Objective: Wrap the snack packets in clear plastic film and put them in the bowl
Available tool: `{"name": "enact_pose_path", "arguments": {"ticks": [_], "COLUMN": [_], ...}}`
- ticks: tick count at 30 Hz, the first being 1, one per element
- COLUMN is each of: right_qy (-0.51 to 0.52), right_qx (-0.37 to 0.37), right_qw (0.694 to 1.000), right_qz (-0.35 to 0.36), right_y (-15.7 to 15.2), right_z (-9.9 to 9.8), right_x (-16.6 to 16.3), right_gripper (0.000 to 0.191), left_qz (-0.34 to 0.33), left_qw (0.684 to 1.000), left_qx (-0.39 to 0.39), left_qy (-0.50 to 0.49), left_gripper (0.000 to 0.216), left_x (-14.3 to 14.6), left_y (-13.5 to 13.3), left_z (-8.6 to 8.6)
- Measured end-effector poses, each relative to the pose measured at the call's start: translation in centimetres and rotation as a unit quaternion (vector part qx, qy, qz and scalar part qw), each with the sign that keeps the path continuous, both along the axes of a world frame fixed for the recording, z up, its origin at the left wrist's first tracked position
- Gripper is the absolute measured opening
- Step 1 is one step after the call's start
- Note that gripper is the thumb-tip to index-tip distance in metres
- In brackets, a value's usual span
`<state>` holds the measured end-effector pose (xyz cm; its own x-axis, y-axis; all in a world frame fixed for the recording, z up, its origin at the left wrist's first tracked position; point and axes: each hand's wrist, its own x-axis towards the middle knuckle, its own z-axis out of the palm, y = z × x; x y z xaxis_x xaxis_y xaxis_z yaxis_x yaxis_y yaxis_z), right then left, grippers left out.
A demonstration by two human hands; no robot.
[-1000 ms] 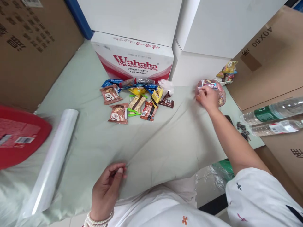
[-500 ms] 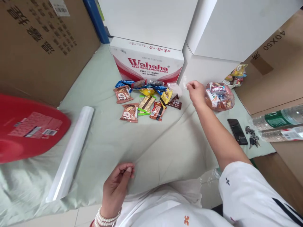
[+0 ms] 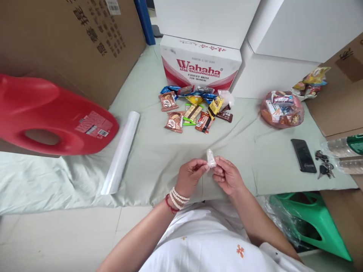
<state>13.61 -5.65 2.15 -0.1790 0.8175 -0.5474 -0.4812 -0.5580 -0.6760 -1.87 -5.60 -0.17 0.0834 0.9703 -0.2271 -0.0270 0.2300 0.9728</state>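
Between my two hands is a small, crumpled piece of clear plastic (image 3: 210, 158), held up above the near part of the cloth. My left hand (image 3: 190, 174), with white beads and a red cord at the wrist, pinches its left side. The fingertips of my right hand (image 3: 229, 176) grip its right side. Beyond them lies a pile of wrapped snacks: brown packets (image 3: 174, 121), a green-edged packet (image 3: 193, 113), a yellow one (image 3: 215, 107) and blue ones. A whitish clear plastic bag (image 3: 226, 99) rests at the pile's right end.
A white Wahaha carton (image 3: 200, 70) stands behind the snacks. At left are a red jug (image 3: 65, 113) and a plastic film roll (image 3: 120, 153). On the right sit a bag of snacks (image 3: 282, 109), a phone (image 3: 303, 155) and keys (image 3: 325, 170). A green stool (image 3: 320, 226) stands below.
My right hand has come back from beside the snack pile to meet my left hand. Both now hold the clear plastic. The camera view has shifted left.
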Motion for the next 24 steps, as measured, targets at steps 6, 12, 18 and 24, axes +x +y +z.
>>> {"name": "enact_pose_path", "arguments": {"ticks": [6, 12, 18, 24], "right_qy": [-0.210, -0.174, -0.210, -0.200], "right_qx": [0.196, 0.169, 0.179, 0.170], "right_qw": [0.956, 0.969, 0.961, 0.964], "right_qz": [0.061, 0.041, 0.004, 0.043], "right_y": [-1.2, -1.6, -1.4, -1.1], "right_z": [-0.8, -1.7, -0.9, -0.7], "right_x": [-0.2, 0.6, 2.0, 0.9], "right_gripper": [0.035, 0.034, 0.034, 0.031], "left_qz": [0.051, 0.038, 0.046, -0.008], "left_qw": [0.998, 0.999, 0.998, 0.994], "left_qx": [-0.032, 0.006, 0.023, 0.058], "left_qy": [-0.027, 0.034, 0.049, 0.095], "left_gripper": [0.037, 0.040, 0.037, 0.034], "left_x": [-0.3, -0.7, -0.8, -0.7], "left_y": [-1.0, -1.5, -1.7, -1.9], "left_z": [-0.9, -0.8, -0.4, 0.1]}}
